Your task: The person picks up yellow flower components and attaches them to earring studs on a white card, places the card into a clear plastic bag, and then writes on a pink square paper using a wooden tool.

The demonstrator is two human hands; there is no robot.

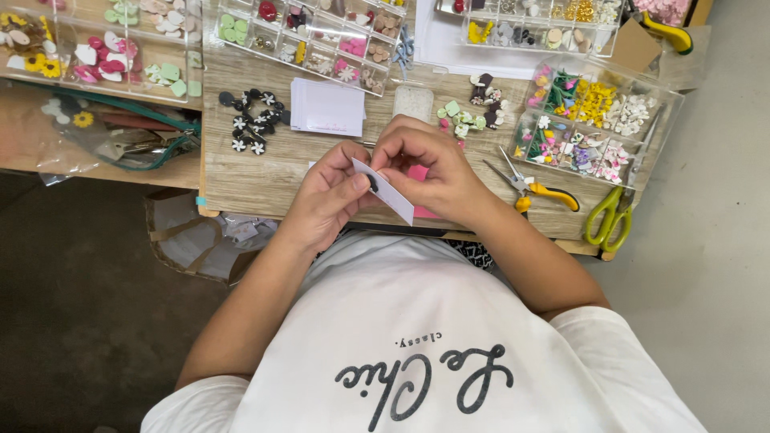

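Both hands are up over the near edge of the wooden table, pinching one small white card between them. The left hand grips its left end with thumb on top, and the right hand curls over the other end, fingertips pressing a small dark piece at the card. Looks like an earring stud, but it's too tiny to call.

My take on doing this bit well: keep the card flat and braced with the thumb, and push straight so the card doesn't crease.

Containers: a clear compartment box at the right edge holds little flowers in yellow, white, pink and green. Another clear divided tray along the far edge has hearts, leaves and pink bits sorted by cell. Loose black flower pieces sit on the table near a stack of blank cards, with yellow-handled pliers and green scissors by the near right corner.
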